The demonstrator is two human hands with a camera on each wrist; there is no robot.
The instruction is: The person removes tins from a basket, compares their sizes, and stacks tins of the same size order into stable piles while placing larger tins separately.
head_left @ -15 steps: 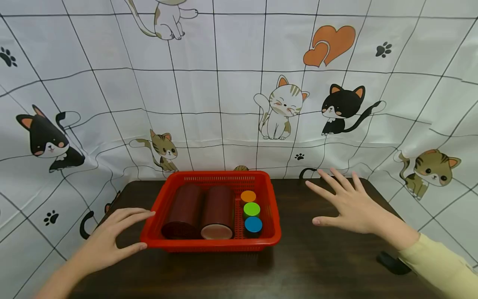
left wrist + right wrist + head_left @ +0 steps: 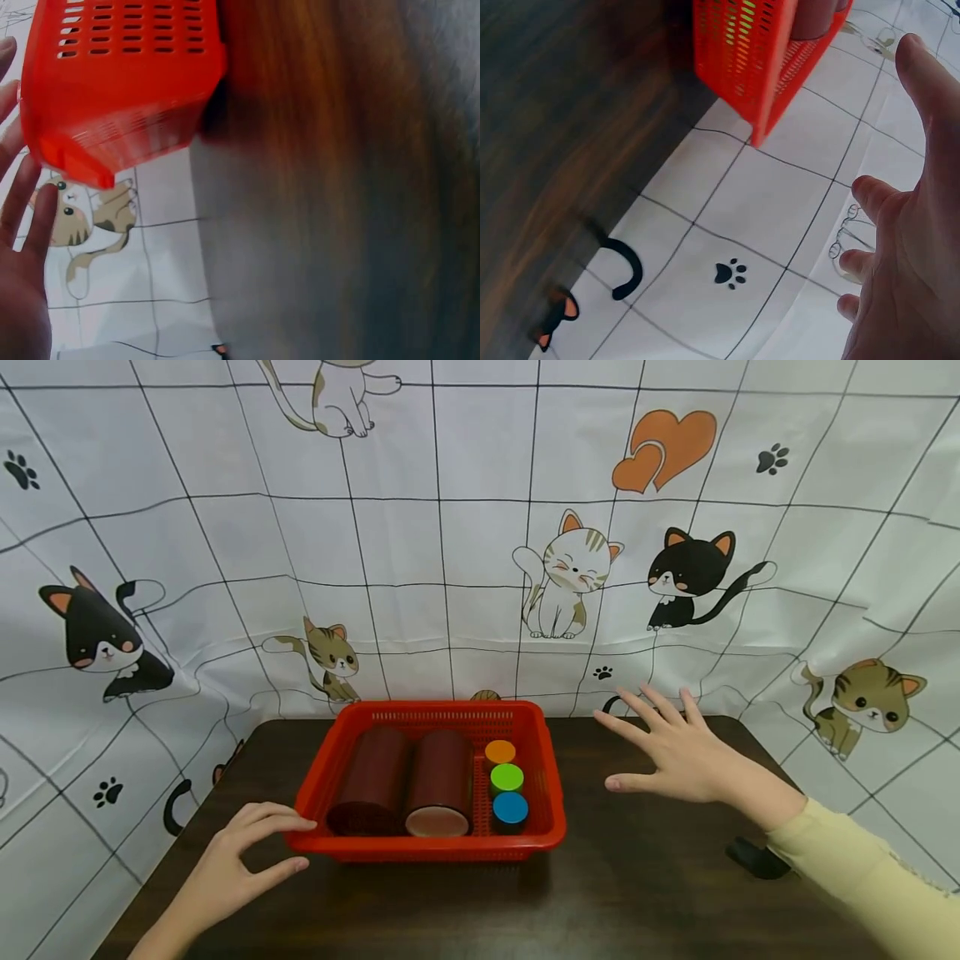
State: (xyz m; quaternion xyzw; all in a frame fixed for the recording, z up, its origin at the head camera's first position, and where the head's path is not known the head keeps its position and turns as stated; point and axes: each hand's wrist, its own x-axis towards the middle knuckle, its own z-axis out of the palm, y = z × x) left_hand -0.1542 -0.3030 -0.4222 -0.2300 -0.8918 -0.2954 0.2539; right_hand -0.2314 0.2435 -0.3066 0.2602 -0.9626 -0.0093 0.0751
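A white cloth [image 2: 480, 452] printed with a dark grid, cats and orange hearts [image 2: 690, 439] fills the top of the head frame, with a dark table [image 2: 645, 893] across the bottom. At lower left of that frame, the left hand [image 2: 228, 868] is held with its fingers lightly bent and its thumb apart, gripping nothing; its fingertips are at the near left corner of the red basket [image 2: 427, 850], and whether they touch it I cannot tell. Right of centre, the right hand [image 2: 678, 756] is spread wide and free of any object, well apart from the basket, above the table's far side. A pale yellow sleeve [image 2: 847, 868] runs from its wrist to the lower right corner, and a black object [image 2: 756, 857] shows beside the cuff, too unclear to name. The basket sits on the table just left of the frame's centre. In its left and middle part, two brown cylinders [image 2: 441, 772] lie side by side, the right one showing a pale end. Along its right side, three small round tops line up: orange [image 2: 500, 751] farthest, green [image 2: 507, 777] in the middle, blue [image 2: 511, 807] nearest.
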